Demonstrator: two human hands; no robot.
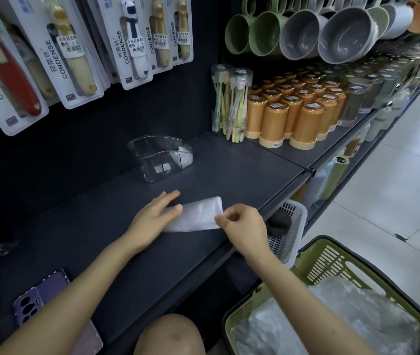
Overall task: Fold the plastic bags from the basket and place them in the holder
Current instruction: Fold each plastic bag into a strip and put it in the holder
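Observation:
A folded strip of clear plastic bag (198, 213) lies flat on the dark shelf (132, 257). My left hand (152, 216) rests on its left end with fingers straight, pressing it down. My right hand (242, 226) pinches the strip's right end between thumb and forefinger. Behind them stands the clear plastic holder (159, 156), with a folded bag in its right compartment. At the lower right, the green basket (332, 260) holds a heap of loose clear bags (332, 319).
A purple phone (40, 298) lies at the shelf's near left. Orange canisters (293, 114) and toothbrush tubes (229, 101) stand at the back right. Packaged goods hang above at the left. A white slotted basket (291, 226) sits below the shelf edge.

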